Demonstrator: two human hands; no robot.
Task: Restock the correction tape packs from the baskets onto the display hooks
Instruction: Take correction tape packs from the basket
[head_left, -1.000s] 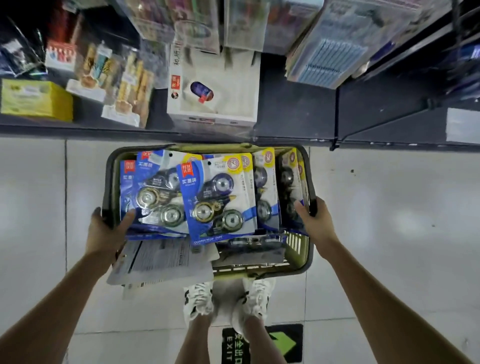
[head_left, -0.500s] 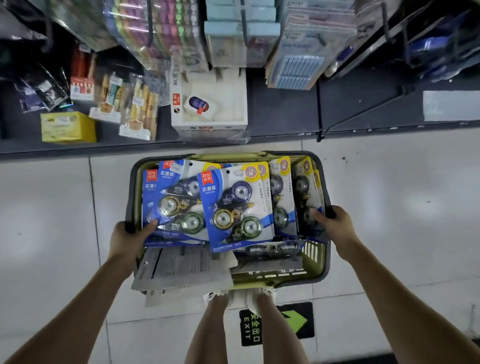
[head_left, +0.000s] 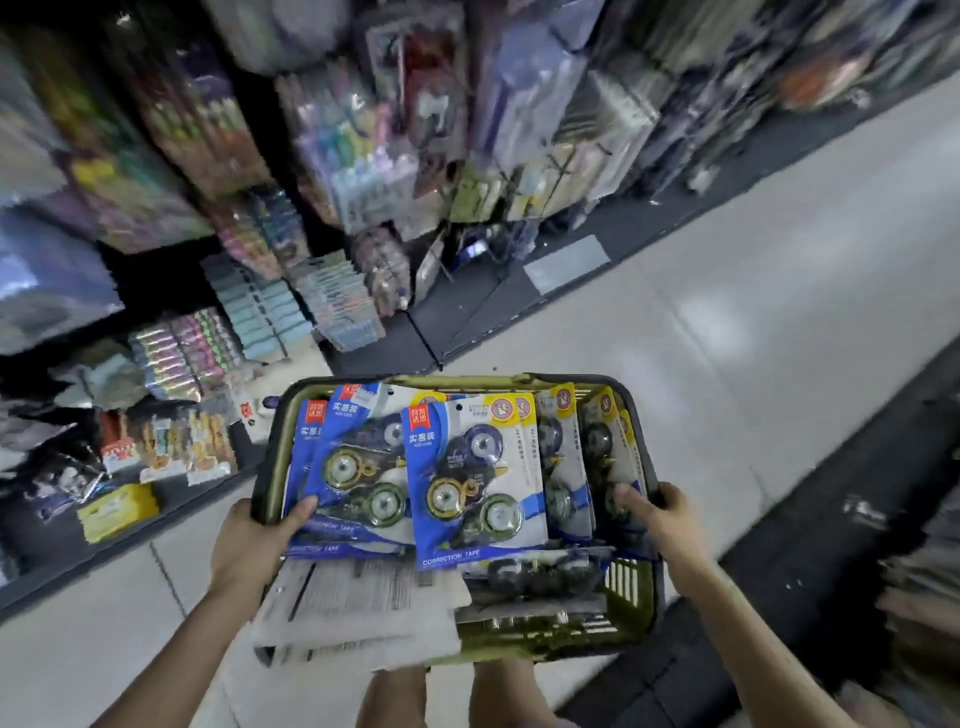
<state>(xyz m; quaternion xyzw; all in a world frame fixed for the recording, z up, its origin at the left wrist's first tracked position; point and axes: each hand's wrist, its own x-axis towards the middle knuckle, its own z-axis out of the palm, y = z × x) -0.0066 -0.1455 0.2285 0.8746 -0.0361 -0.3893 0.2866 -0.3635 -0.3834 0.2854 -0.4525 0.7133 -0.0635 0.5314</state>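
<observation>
I have the basket (head_left: 635, 584) carried out in front of me with both hands. My left hand (head_left: 254, 540) is curled round the left rim with its thumb lying over onto the nearest card. My right hand (head_left: 660, 519) is wrapped round the right rim with its thumb tucked inside against the outermost cards. The correction tape packs (head_left: 472, 483) all sit in the basket, leaning in overlapping rows with their faces up towards me. Their long axis runs away from me, with the hang-hole ends at the far rim and the printed bottom edges nearest my wrists. That matters for the next move, as I judge it: the shelving (head_left: 363, 156) lies ahead and up to the left, so a pack lifted by its far end should already point the right way for hanging. The middle pack sits about evenly between my hands, and the left stack lies right under my left thumb. Neither hand is free while both carry the load, so I expect I must set the basket down or hold it one-handed first. Some printed sheets (head_left: 358, 608) stick out over the near left corner, beneath the packs. The shelving is badly smeared, and I cannot pick out a single one of the hooks or tell which is empty. The basket's floor, my fingers under the rims and the count of packs are all hidden.
</observation>
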